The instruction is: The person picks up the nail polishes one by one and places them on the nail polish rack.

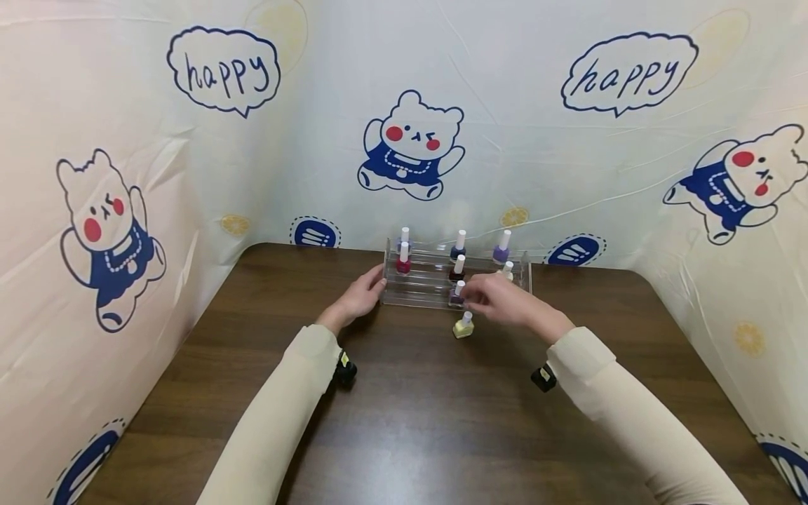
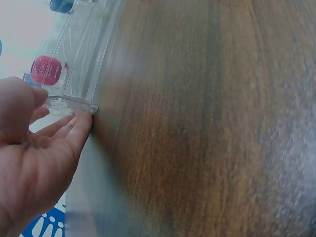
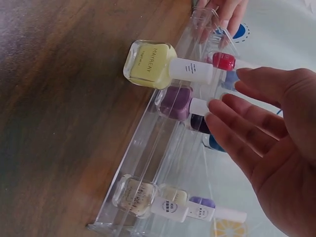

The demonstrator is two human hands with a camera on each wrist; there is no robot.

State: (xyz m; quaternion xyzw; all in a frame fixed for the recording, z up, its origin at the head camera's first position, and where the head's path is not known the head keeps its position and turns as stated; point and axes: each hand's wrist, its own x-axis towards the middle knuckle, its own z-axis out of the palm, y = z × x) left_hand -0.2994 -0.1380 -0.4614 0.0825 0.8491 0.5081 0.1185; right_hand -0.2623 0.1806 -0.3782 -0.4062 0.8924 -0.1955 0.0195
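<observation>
A clear tiered rack stands at the back of the table, holding several nail polish bottles. My left hand touches its left end panel with fairly straight fingers, as the left wrist view shows. A red polish bottle sits near that end. My right hand is over the rack's front, thumb and fingers apart with nothing between them. Its fingertips are close to the white cap of a purple polish bottle on the front tier. A yellow polish bottle stands on the table before the rack.
A dark bottle and a violet bottle stand on the upper tiers. Toward the rack's right end are a beige bottle and a pale one. A printed curtain hangs behind the brown table.
</observation>
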